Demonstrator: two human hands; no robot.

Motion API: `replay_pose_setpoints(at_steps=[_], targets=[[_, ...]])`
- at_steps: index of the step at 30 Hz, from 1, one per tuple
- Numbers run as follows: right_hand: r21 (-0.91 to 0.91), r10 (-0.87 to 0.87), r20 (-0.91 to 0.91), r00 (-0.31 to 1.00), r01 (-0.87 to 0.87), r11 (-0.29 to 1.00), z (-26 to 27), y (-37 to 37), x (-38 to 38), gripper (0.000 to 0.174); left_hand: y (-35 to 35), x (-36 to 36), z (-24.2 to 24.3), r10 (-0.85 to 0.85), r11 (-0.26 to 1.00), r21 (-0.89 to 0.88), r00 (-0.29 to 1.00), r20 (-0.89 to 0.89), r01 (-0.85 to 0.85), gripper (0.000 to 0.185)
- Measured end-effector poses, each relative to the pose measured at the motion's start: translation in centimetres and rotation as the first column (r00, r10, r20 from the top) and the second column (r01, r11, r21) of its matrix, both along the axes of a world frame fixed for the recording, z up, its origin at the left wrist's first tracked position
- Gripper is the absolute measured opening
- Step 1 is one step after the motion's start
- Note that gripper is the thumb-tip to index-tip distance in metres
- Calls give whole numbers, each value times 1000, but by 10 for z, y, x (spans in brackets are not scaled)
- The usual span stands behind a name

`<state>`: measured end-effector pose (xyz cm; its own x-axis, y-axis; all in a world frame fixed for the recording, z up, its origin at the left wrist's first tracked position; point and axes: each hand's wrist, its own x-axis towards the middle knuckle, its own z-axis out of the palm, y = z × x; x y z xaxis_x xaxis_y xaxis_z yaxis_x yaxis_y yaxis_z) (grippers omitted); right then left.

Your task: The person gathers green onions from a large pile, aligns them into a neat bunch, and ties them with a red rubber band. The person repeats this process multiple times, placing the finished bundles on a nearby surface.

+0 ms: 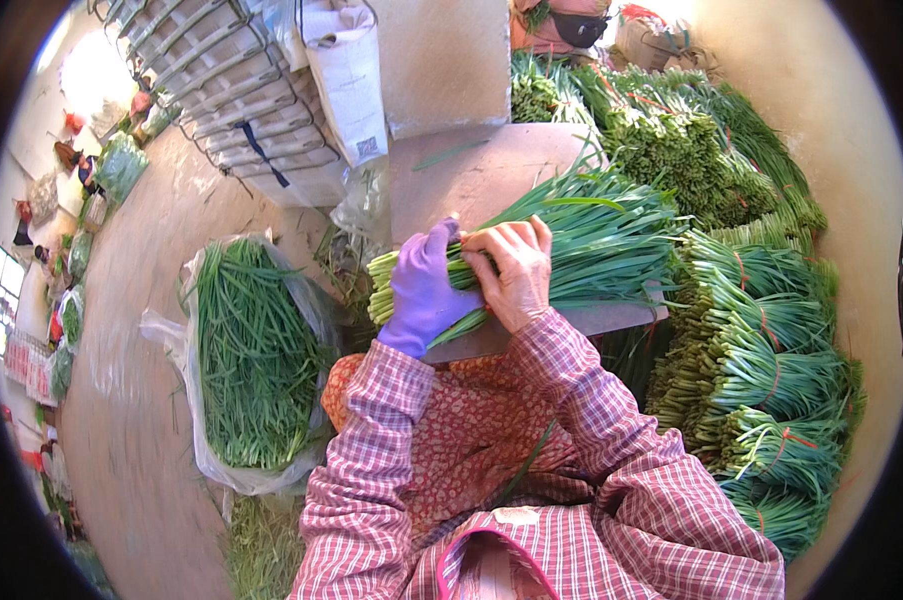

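A thick bundle of garlic chives (594,232) lies across a low board (459,176) before me, its pale cut stems to the left and its green leaves fanned to the right. My left hand (427,289), in a purple glove, is closed around the stem end. Bare, my right hand (513,266) bends over the bundle just beside it, fingertips pinched at a bit of red tie on the stems. How far the tie goes around is hidden by my hands. A loose leaf lies at the board's far side.
To the left stands a clear plastic bag (196,442) full of loose chives (256,360). Tied bundles (759,337) are stacked on the right along the wall (864,225). Ahead, a rack (218,90) holds white sacks (344,82). Trimmings (264,547) cover the floor at lower left.
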<state>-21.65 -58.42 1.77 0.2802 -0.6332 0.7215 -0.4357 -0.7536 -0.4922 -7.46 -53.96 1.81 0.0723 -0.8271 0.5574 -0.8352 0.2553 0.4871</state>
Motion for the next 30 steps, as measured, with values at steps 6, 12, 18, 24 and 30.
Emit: replay_pose_setpoints(at_steps=[6,12,18,24,30], targets=[[125,158,126,979,-173,977,-4,-24,4,9,7,3,32,-29,926,355,913,407,-129,141],[195,202,210,957,-243,950,13,-37,8,8,-11,5,15,-22,913,372,894,447,-164,110],[-95,262,-6,965,-261,961,28,-1,0,9,-38,37,-10,-119,926,369,989,90,78,79],[556,195,613,765,-594,582,19,1,12,17,-29,23,4,-76,923,378,933,351,-67,84],[580,-95,787,610,-676,454,16,-2,7,17,4,30,50,-124,950,306,977,174,66,108]])
